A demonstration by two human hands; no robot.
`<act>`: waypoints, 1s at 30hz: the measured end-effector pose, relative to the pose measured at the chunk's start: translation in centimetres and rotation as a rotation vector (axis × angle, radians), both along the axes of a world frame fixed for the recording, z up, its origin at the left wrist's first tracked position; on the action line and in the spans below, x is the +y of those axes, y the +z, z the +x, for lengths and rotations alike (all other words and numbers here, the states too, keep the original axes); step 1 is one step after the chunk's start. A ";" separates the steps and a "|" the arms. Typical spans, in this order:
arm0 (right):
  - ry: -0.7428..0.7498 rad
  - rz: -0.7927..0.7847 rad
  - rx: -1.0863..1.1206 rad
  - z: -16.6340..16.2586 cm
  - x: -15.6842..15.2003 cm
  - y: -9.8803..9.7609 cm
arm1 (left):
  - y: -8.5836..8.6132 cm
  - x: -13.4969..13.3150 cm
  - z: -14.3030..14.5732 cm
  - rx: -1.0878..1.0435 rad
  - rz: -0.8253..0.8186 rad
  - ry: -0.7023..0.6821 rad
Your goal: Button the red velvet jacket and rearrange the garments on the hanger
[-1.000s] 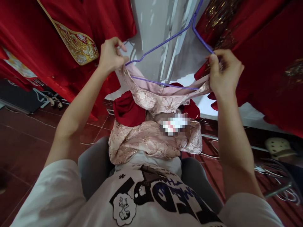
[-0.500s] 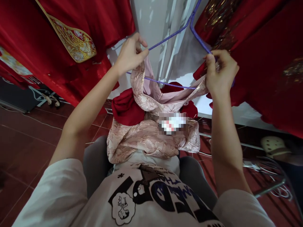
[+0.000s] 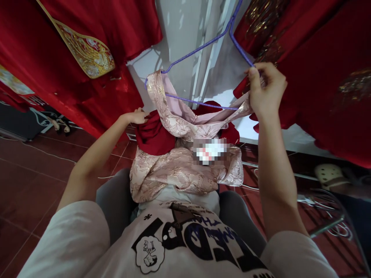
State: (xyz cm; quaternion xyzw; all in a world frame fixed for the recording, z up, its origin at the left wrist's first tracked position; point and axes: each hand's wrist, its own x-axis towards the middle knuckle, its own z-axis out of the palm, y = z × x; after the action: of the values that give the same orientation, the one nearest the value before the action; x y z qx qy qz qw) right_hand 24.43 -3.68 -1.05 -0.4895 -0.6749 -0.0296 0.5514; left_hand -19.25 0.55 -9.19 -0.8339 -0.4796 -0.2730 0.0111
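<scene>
Head view: pink brocade dress [image 3: 185,170], soft, light and probably slippery, drapes from purple wire hanger [image 3: 199,103] onto the lap. Right hand [image 3: 265,90] pinches shoulder and hanger end; left hand [image 3: 136,116], fingers loosely curled, touches red sleeve [image 3: 155,135]. Grip at shoulder seams.

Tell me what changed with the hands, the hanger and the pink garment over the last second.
The left hand let go of the pink garment at the left end of the purple hanger and dropped to the red cloth below. That shoulder of the garment now sits draped over the hanger's end. The right hand stayed pinching garment and hanger at the right end; the rest of the garment stayed in the lap.
</scene>
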 end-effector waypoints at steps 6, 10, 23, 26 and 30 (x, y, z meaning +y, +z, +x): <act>0.064 0.006 0.040 0.0 0.0 0.1 | 3.4 0.0 -1.5 0.085 -0.416 0.112; 0.033 -0.040 0.022 -0.1 0.1 0.0 | 5.9 -0.1 -0.4 -0.246 -0.189 0.255; -0.033 -0.154 -0.093 -3.1 -4.8 2.3 | 17.8 -2.3 15.1 -0.399 0.278 -0.160; -0.035 -0.193 -0.122 -2.2 -4.2 2.8 | 17.0 -2.8 16.7 -0.333 0.257 -0.274; 0.153 -0.327 -0.139 0.7 -0.8 3.9 | 15.3 -0.1 15.1 -0.253 0.160 -0.227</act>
State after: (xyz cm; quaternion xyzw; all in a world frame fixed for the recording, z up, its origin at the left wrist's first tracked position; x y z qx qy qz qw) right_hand 25.12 -4.46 2.82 -0.5165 -0.7426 0.0890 0.4170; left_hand -4.19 0.40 6.08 -0.8380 -0.3570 -0.4125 -0.0139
